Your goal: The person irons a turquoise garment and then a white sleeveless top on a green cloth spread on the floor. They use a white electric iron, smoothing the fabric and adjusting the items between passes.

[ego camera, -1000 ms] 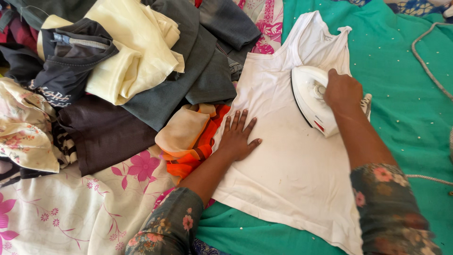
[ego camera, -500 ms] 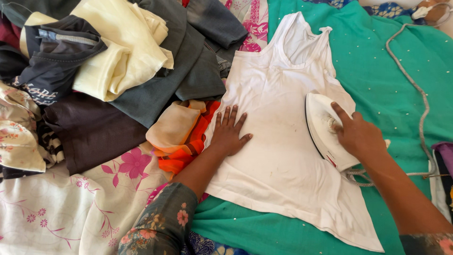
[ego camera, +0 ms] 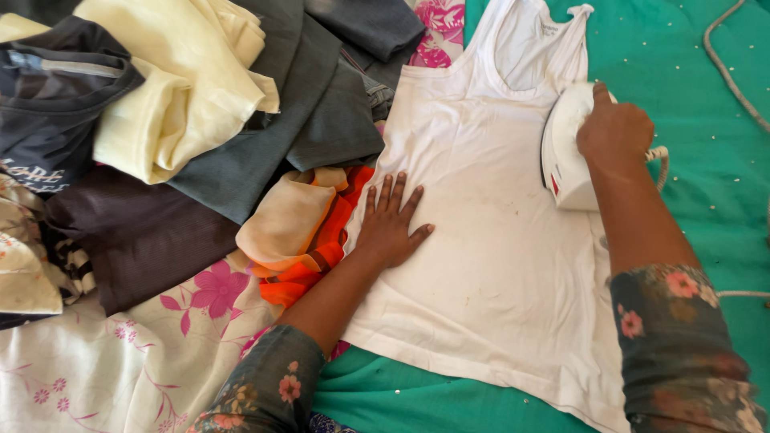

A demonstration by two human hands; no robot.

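Note:
A white sleeveless vest (ego camera: pixel 481 265) lies flat on a green cloth (ego camera: pixel 690 104). My left hand (ego camera: pixel 391 220) presses flat on the vest's left edge, fingers spread. My right hand (ego camera: pixel 613 132) grips the handle of a white clothes iron (ego camera: pixel 564 156), which rests on the vest's upper right side near the armhole. Both forearms wear dark floral sleeves.
A heap of clothes fills the left: pale yellow cloth (ego camera: pixel 172 88), grey trousers (ego camera: pixel 313 104), a dark brown garment (ego camera: pixel 136 232), an orange and tan piece (ego camera: pixel 301 220), floral white fabric (ego camera: pixel 136 361). The iron's braided cord (ego camera: pixel 734 76) runs along the right.
The iron went from the vest's upper right down to its right edge, then back up toward the armhole. My left hand stayed pressed on the vest's left side.

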